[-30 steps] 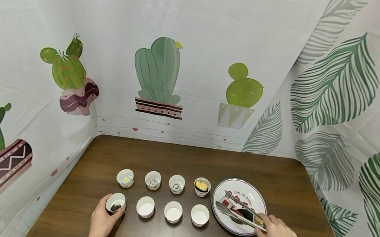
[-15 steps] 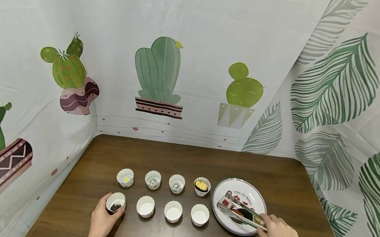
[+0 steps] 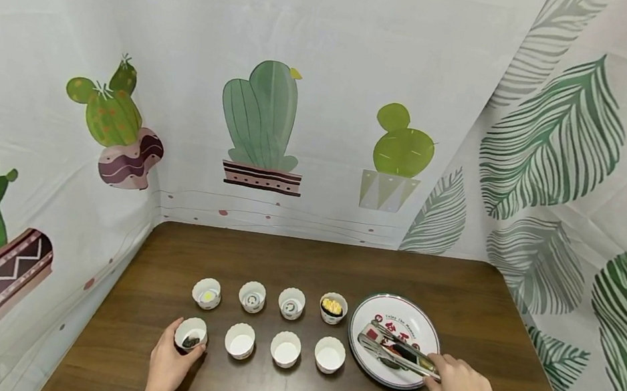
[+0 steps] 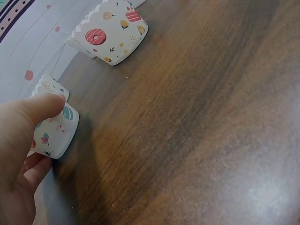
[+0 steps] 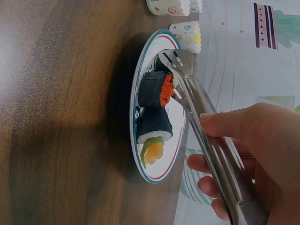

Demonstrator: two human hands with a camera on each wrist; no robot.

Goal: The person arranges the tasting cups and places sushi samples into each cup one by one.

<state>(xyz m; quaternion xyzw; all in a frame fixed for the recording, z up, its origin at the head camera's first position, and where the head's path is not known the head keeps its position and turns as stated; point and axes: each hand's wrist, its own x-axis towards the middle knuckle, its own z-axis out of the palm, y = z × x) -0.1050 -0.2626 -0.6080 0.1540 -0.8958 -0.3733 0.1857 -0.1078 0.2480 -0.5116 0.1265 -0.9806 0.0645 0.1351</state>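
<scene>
My left hand (image 3: 170, 360) holds a white paper cup (image 4: 58, 133) at the front left, thumb and fingers on opposite sides; something dark lies inside it. My right hand (image 3: 463, 390) grips metal tongs (image 5: 213, 145) over a white plate (image 3: 422, 323) with a dark rim. On the plate, in the right wrist view, a seaweed-wrapped roll with orange roe (image 5: 152, 89) lies beside a roll with yellow and green filling (image 5: 154, 133). The tong tips overlap a further dark-wrapped piece (image 5: 161, 63) at the plate's far end, partly hidden by them.
Paper cups stand in two rows left of the plate. In the back row, the rightmost cup (image 3: 332, 316) bears a yellow-topped piece and the leftmost cup (image 3: 206, 301) shows something yellow. Three white-bottomed cups, one nearest the plate (image 3: 330, 355), continue the front row.
The tong arms have drawn slightly closer together over the plate, and the right hand has shifted only a little. The left hand and its cup have stayed in place.
</scene>
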